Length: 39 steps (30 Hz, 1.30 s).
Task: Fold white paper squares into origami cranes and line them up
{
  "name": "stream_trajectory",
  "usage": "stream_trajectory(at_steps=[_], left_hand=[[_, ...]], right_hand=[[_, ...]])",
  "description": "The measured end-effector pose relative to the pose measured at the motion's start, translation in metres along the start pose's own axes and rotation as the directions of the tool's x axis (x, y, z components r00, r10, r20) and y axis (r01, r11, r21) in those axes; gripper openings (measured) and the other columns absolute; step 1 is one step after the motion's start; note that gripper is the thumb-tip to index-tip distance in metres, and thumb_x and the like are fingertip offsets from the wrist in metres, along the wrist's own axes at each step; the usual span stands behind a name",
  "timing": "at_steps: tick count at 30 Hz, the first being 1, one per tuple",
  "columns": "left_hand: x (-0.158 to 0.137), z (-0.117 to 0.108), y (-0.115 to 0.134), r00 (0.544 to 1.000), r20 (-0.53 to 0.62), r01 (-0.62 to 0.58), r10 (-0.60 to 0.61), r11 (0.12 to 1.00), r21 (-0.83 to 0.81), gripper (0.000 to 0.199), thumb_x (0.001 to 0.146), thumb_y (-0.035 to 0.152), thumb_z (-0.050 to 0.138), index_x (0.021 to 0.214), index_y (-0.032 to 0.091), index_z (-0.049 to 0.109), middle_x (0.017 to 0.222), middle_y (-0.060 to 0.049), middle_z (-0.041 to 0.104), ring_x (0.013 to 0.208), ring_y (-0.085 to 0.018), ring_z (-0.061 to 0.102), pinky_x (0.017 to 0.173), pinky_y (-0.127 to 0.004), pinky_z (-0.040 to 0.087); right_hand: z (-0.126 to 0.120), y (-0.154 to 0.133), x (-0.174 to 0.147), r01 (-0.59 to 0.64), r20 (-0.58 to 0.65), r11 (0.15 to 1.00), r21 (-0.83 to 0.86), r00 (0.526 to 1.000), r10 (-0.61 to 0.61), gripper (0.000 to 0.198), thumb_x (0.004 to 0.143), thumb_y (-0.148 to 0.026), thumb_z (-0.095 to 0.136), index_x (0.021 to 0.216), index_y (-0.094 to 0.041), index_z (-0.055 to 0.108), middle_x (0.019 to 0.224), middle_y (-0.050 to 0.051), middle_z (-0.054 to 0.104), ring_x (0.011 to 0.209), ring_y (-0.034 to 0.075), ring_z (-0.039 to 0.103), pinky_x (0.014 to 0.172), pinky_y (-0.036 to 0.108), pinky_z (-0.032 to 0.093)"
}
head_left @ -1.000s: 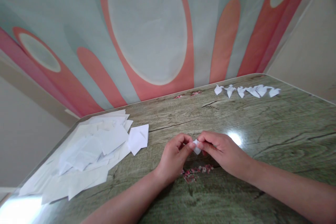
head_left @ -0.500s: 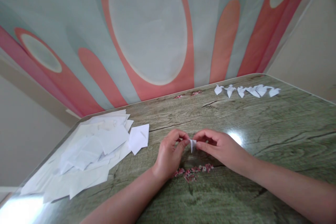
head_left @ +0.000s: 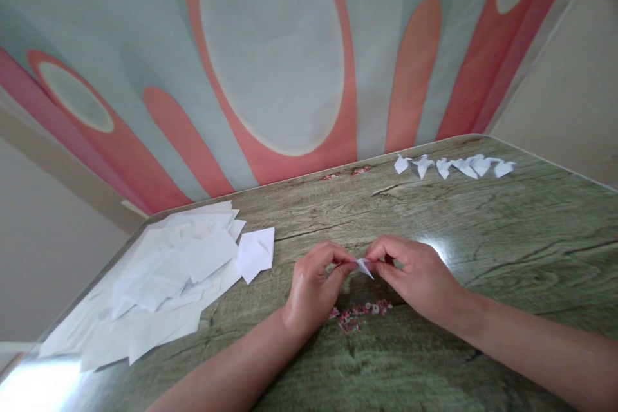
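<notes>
A small folded white paper is pinched between my two hands above the wood-grain table. My left hand grips its left side between thumb and fingertips. On its right side, the thumb and forefinger of my right hand are closed. One narrow pointed part of the paper slants down to the right. Fingertips cover the rest of its shape. Both forearms reach in from the near edge, and the hands are close together with only the paper between them.
A loose heap of white paper sheets spreads over the left side of the table. Beside it lies a small stack of square papers. Several folded paper birds stand in a row at the back right, near the patterned wall.
The folded paper has moved slightly right, and its point, which hung straight down, now slants right. Both hands have shifted a little right with it, still pinching.
</notes>
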<state>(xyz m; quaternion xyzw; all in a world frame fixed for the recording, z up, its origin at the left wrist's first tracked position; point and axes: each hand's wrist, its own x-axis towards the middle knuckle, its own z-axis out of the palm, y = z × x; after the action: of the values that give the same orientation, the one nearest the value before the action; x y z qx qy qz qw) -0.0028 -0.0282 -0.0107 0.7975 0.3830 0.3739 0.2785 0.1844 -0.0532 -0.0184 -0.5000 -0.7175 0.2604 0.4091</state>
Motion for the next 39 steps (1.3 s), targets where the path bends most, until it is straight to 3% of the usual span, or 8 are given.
stream_trajectory(at_steps=[5, 9, 15, 20, 26, 33, 39], left_hand=[[-0.0026, 0.0014, 0.0018, 0.996, -0.083, -0.047, 0.044, 0.998, -0.034, 0.007, 0.081, 0.013, 0.065, 0.077, 0.017, 0.061, 0.079, -0.003, 0.066, 0.078, -0.014, 0.062, 0.073, -0.026, 0.048], [-0.0031, 0.0005, 0.0034, 0.992, -0.111, -0.059, 0.055, 0.998, -0.033, 0.008, 0.081, 0.012, 0.064, 0.077, 0.017, 0.060, 0.080, -0.003, 0.065, 0.080, -0.015, 0.062, 0.075, -0.027, 0.048], [-0.0044, 0.0001, 0.0051, 0.997, 0.001, -0.080, 0.080, 0.996, -0.028, 0.004, 0.084, 0.015, 0.062, 0.084, 0.018, 0.061, 0.086, -0.004, 0.067, 0.084, -0.016, 0.063, 0.079, -0.027, 0.048], [-0.0043, 0.0020, 0.0028, 0.995, -0.054, -0.086, 0.086, 0.996, -0.003, 0.003, 0.084, 0.014, 0.062, 0.083, 0.018, 0.063, 0.081, -0.003, 0.067, 0.078, -0.014, 0.063, 0.073, -0.024, 0.049], [-0.0029, 0.0028, 0.0019, 0.993, -0.060, -0.106, 0.106, 0.994, -0.004, 0.005, 0.083, 0.012, 0.063, 0.082, 0.016, 0.064, 0.081, -0.002, 0.069, 0.078, -0.012, 0.064, 0.075, -0.023, 0.049], [-0.0048, 0.0032, 0.0014, 0.988, -0.062, -0.141, 0.143, 0.989, 0.034, 0.007, 0.082, 0.009, 0.062, 0.080, 0.015, 0.065, 0.078, -0.003, 0.069, 0.074, -0.011, 0.065, 0.072, -0.020, 0.048], [-0.0054, 0.0034, 0.0012, 0.986, -0.021, -0.162, 0.165, 0.983, 0.090, 0.008, 0.085, 0.010, 0.058, 0.083, 0.014, 0.065, 0.078, -0.004, 0.068, 0.074, -0.012, 0.064, 0.070, -0.021, 0.048]], right_hand=[[0.0008, -0.0001, -0.0035, 0.168, -0.033, 0.985, -0.032, 0.985, -0.169, 0.014, 0.083, -0.011, 0.055, 0.074, -0.022, 0.054, 0.078, 0.000, 0.063, 0.073, 0.014, 0.060, 0.067, 0.027, 0.044], [0.0027, -0.0016, -0.0044, 0.235, -0.083, 0.972, -0.019, 0.968, -0.236, 0.018, 0.084, -0.012, 0.054, 0.070, -0.022, 0.050, 0.079, 0.002, 0.063, 0.075, 0.015, 0.061, 0.068, 0.028, 0.046], [0.0016, -0.0022, -0.0041, 0.215, -0.116, 0.976, -0.023, 0.969, -0.216, 0.014, 0.087, -0.013, 0.053, 0.077, -0.022, 0.057, 0.078, 0.002, 0.064, 0.075, 0.015, 0.062, 0.068, 0.028, 0.047], [0.0034, -0.0001, -0.0039, 0.241, -0.092, 0.970, 0.017, 0.967, -0.239, 0.010, 0.089, -0.015, 0.055, 0.089, -0.021, 0.063, 0.086, 0.002, 0.068, 0.081, 0.015, 0.063, 0.073, 0.028, 0.050], [0.0054, -0.0014, -0.0046, 0.250, -0.151, 0.968, 0.020, 0.958, -0.244, 0.012, 0.087, -0.015, 0.059, 0.094, -0.020, 0.068, 0.091, 0.003, 0.072, 0.087, 0.014, 0.066, 0.079, 0.025, 0.052], [0.0069, -0.0006, -0.0048, 0.233, -0.128, 0.970, 0.070, 0.966, -0.223, 0.019, 0.086, -0.014, 0.061, 0.099, -0.024, 0.071, 0.094, 0.002, 0.071, 0.086, 0.014, 0.066, 0.079, 0.025, 0.053], [0.0059, -0.0035, -0.0048, 0.201, -0.107, 0.976, 0.084, 0.976, -0.191, 0.011, 0.086, -0.016, 0.060, 0.090, -0.020, 0.069, 0.083, 0.002, 0.067, 0.078, 0.013, 0.063, 0.070, 0.023, 0.050]])
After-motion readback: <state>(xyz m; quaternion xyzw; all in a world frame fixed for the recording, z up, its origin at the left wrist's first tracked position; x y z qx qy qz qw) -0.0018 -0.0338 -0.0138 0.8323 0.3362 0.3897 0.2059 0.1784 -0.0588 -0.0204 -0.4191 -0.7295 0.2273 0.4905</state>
